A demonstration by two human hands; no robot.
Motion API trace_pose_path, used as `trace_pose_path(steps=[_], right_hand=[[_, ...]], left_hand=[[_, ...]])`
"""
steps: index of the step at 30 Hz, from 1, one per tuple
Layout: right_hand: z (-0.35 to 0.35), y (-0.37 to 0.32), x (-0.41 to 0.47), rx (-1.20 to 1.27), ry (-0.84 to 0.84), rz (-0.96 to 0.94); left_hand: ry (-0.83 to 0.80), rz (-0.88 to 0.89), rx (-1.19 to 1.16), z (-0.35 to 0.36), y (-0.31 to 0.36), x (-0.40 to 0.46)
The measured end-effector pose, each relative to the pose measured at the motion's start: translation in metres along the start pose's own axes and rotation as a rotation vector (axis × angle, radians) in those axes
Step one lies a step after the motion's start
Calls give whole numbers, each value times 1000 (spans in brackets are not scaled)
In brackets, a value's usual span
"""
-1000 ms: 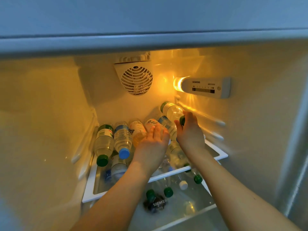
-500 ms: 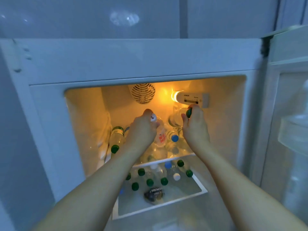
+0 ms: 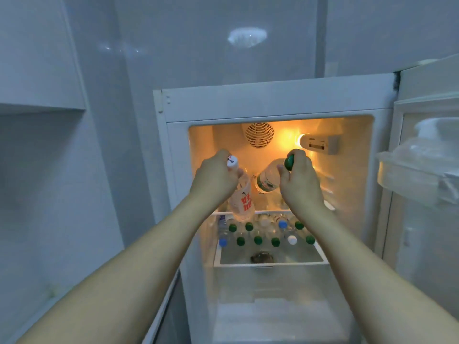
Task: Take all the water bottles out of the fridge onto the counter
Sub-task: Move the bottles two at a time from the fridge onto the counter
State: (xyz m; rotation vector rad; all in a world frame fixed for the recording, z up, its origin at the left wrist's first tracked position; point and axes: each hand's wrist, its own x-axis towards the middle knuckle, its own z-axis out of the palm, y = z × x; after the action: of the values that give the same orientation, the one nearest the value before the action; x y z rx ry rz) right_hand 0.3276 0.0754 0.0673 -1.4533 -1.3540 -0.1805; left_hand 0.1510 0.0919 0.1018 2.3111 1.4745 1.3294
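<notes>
The left hand [image 3: 215, 177] is gripping a white-capped bottle [image 3: 242, 194] by its neck, fingers curled just under the cap, so the body with its red lettering is hanging below the grip, tilted toward the fridge [image 3: 273, 100] opening. The right hand [image 3: 299, 176] is pinching a green-capped bottle [image 3: 269, 178] at its cap, thumb and fingers clamped round it; this bottle is slanting down and left from the grip, its green label end pointing deeper into the lit compartment. Both bottles are being held in front of the upper shelf [image 3: 248, 212], apart from each other. Below them, more bottles [image 3: 258, 240] with green, blue and white caps are standing in rows in the drawer [image 3: 273, 263].
</notes>
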Motion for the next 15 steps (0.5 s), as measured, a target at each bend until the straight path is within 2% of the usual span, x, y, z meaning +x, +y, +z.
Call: trace_pose_path(steps=[4, 15], right_hand=[[-5, -29, -30, 35, -66, -28], [3, -91, -93, 148, -290, -137]], left_hand=[[55, -99, 35, -37, -1, -39], [80, -326, 147, -106, -26, -124]])
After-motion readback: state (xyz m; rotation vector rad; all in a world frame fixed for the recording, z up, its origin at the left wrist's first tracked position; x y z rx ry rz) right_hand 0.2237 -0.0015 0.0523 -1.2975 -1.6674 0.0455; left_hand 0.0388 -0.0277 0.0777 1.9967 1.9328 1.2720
